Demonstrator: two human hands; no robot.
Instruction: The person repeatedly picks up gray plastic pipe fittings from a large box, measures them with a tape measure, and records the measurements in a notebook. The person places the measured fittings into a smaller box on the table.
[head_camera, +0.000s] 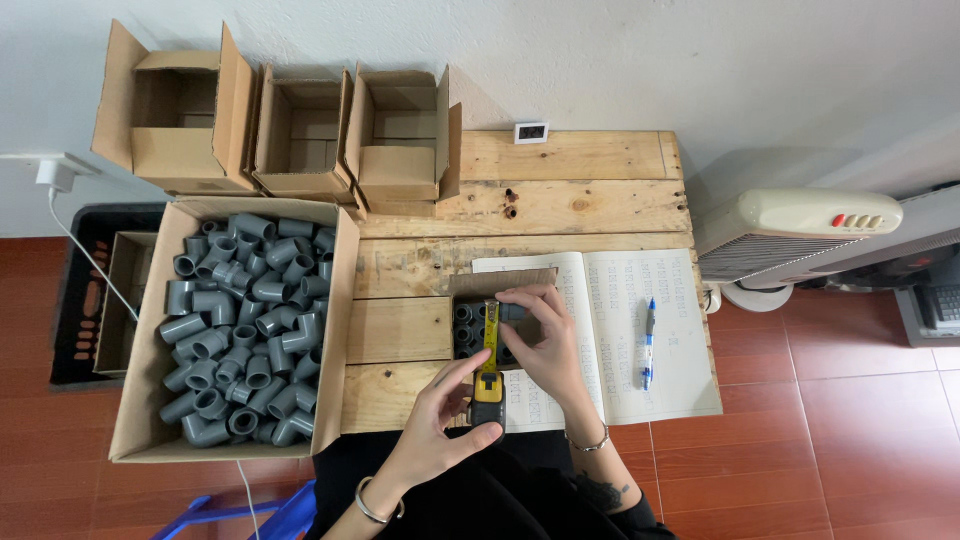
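My left hand (437, 425) grips a yellow and black tape measure (487, 397) near the table's front edge. Its yellow blade (491, 328) runs away from me across a small open cardboard box (462, 284) holding several grey pipe elbows. My right hand (545, 345) reaches over that box and pinches a grey elbow fitting (513, 312) against the blade's far end. The small box sits on the left page of an open notebook (640, 330).
A large cardboard box (148, 390) full of grey pipe elbows (245, 325) lies at the left. Three empty open cartons (300, 135) stand along the wall. A blue pen (648, 342) lies on the notebook. A white fan heater (795, 235) stands right of the wooden table (560, 195).
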